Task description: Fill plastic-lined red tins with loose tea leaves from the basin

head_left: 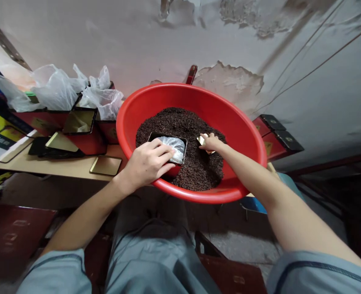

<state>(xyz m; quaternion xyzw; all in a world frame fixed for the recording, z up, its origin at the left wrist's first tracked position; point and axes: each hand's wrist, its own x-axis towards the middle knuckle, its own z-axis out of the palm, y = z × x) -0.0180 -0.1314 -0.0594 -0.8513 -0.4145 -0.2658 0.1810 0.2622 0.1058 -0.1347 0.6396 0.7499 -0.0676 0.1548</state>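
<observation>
in the head view, at the centre, we see a wide red basin (229, 116) of dark grains (195, 175). left of centre inside it sits a tin (172, 170) lined with a clear bag (176, 147); our left hand (151, 161) grips its left side, fingers over the rim. right of centre, our right hand (211, 142) pinches a gold metal piece (201, 140) among the grains. we'd best steady the tin and keep the gold piece level, avoiding spills.
</observation>
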